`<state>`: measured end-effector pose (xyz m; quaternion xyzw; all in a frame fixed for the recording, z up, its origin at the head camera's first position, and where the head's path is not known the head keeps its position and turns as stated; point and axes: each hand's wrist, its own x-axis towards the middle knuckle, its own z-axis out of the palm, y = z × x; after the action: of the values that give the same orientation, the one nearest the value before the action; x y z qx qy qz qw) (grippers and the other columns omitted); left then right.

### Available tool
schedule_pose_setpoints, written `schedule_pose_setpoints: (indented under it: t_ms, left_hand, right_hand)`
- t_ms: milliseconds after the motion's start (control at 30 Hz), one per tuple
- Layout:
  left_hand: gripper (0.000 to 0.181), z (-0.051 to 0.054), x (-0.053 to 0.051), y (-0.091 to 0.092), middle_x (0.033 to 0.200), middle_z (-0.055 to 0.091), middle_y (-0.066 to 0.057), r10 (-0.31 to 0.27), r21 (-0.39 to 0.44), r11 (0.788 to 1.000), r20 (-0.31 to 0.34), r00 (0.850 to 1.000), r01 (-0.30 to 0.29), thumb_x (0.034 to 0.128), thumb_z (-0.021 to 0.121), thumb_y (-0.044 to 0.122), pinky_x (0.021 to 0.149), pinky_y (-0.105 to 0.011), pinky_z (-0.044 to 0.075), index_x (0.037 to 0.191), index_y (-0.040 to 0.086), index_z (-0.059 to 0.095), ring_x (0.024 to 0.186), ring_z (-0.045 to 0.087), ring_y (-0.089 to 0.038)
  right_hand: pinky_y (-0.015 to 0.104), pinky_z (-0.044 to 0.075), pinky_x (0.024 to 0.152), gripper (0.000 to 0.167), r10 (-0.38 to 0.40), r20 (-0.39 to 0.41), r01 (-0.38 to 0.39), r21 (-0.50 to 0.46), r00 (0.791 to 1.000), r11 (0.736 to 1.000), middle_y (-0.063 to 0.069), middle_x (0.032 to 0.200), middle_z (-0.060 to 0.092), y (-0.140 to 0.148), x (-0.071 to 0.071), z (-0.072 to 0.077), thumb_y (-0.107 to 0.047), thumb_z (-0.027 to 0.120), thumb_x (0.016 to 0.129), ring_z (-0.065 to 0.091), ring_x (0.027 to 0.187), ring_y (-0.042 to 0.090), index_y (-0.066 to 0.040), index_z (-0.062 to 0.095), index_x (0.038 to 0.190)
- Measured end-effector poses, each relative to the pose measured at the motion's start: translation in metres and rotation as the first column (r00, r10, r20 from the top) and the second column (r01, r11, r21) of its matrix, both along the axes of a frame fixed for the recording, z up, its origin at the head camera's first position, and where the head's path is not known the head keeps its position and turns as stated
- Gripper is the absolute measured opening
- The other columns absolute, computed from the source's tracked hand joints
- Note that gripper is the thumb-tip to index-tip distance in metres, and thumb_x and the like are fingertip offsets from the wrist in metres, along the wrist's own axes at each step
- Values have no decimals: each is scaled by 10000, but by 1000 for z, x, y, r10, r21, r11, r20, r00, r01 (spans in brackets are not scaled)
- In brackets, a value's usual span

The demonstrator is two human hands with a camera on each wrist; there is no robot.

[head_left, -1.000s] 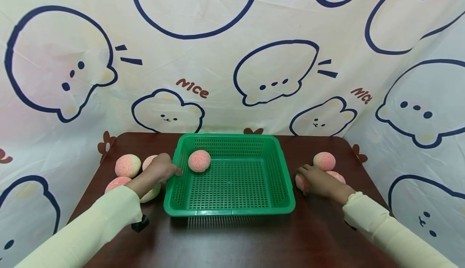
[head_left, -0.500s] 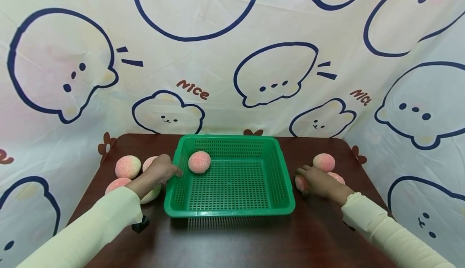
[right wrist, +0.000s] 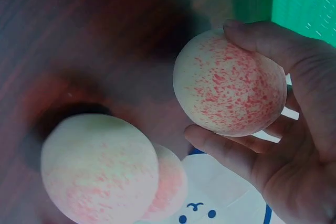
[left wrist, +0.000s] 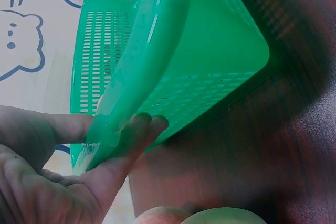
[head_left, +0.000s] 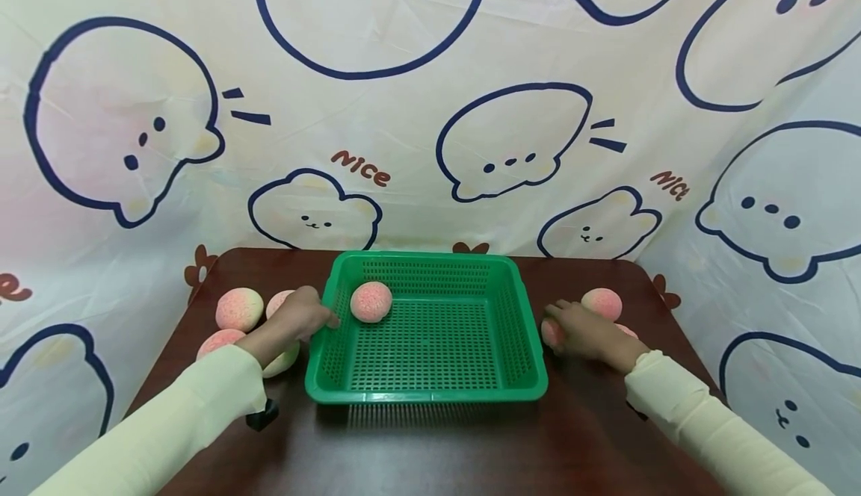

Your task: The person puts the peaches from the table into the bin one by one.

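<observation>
My left hand [head_left: 301, 315] pinches the left rim of a green plastic basket [left wrist: 157, 30], thumb and fingers on either side of it. One pink peach [head_left: 371, 302] sits inside the basket at its back left. Just right of the basket, my right hand [head_left: 587, 332] holds another peach [right wrist: 231, 85], pale with red speckles, between thumb and curled fingers. Behind that hand lie two more peaches; one pale pink peach [head_left: 602, 304] shows well, while the other peach [head_left: 627, 329] is partly hidden by the hand.
Several peaches lie left of the basket, among them a pink and cream peach [head_left: 239, 309] and a greenish peach [head_left: 282, 361] partly under my left arm. The dark wooden table [head_left: 430, 459] meets a patterned cloth [head_left: 417, 219] behind and at both sides.
My right hand has shifted slightly left with the peach, closer to the basket, showing more of the peach behind it. The left hand keeps its hold on the rim.
</observation>
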<state>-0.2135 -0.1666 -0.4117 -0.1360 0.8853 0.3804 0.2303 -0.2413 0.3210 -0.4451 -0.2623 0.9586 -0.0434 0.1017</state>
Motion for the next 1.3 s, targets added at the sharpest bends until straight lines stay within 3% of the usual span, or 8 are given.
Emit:
schedule_pose_setpoints:
  t_ms: [167,600,833,1100,1300]
  left_hand:
    - [422,0,0,1,1165,600,-303,-2,-1,1000,-2,1000,2,942,677,67,744,-389,622,1232,-163,474,946,709,-327]
    - [439,0,0,1,1159,601,-307,-2,-14,1000,-3,1000,2,933,690,66,746,-403,624,1233,-170,474,950,708,-341]
    - [441,1,1,1,1161,595,-316,-1,-3,1000,-1,1000,1,933,685,59,755,-419,627,1236,-174,464,954,713,-353]
    - [456,2,-1,0,1161,597,-313,-21,-11,1000,-16,1000,20,931,691,71,787,-436,622,1242,-180,473,958,705,-351]
    - [459,1,-1,-1,1151,599,-316,-32,-29,999,-15,999,31,929,688,72,724,-396,621,1239,-189,471,949,704,-346]
  right_hand:
    - [516,592,865,557,-30,-7,30,5,1000,1000,199,1274,643,-1,-7,13,-223,782,856,660,1050,317,-2,596,1332]
    - [479,584,739,574,-7,-98,11,35,995,999,189,1217,649,0,-16,36,-195,815,808,644,990,323,-12,608,1311]
    - [565,584,783,601,-43,-100,49,59,994,997,184,1246,641,-7,-23,48,-218,818,820,636,1047,349,-45,593,1349]
    - [562,582,841,597,-32,-128,41,63,991,997,183,1285,635,-16,-29,62,-247,786,868,636,1063,333,-44,575,1389]
    - [541,583,874,588,-14,-149,23,56,989,998,188,1256,650,-28,-31,79,-251,795,874,647,1037,319,-41,577,1378]
